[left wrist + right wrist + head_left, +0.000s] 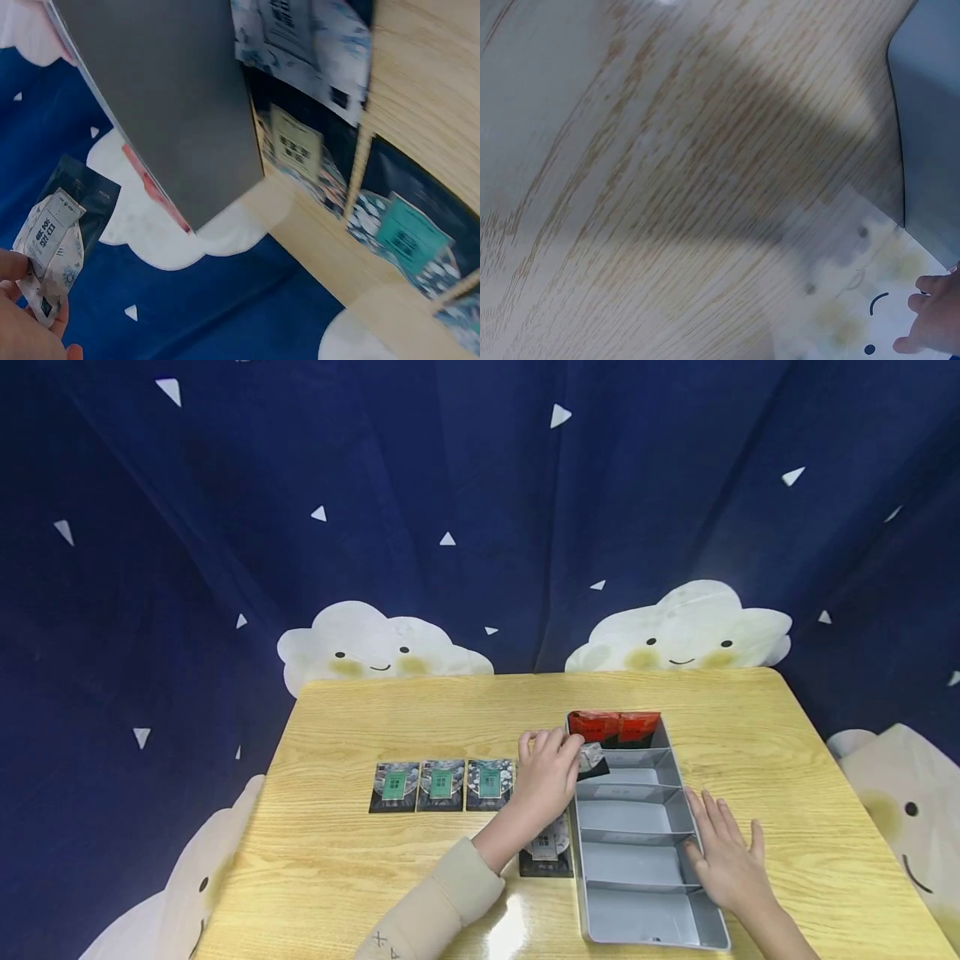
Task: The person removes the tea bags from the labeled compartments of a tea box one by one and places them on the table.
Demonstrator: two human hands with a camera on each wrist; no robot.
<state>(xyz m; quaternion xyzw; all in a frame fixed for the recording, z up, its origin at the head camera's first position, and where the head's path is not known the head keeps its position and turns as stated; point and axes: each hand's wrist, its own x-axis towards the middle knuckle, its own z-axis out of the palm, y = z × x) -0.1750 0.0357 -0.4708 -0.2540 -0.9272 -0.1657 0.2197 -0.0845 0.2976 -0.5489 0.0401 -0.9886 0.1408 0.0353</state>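
My left hand (546, 772) pinches a dark sachet (592, 762) with a pale label over the second compartment from the far end of a grey divided box (583, 893). In the left wrist view, thumb and fingers hold the lower end of this sachet (56, 236). My right hand (729, 860) rests at the box's right side, fingers extended and thumb by the rim. Two red sachets (615, 727) stand in the farthest compartment. Beneath my left forearm lies another grey-labelled sachet (547, 847), partly hidden.
Three green-labelled sachets (441, 785) lie in a row left of the box. A sachet with a yellowish label (296, 146) lies beside that row, mostly covered by my left hand in the head view. A dark blue curtain (420, 485) hangs behind the wooden table (315, 877).
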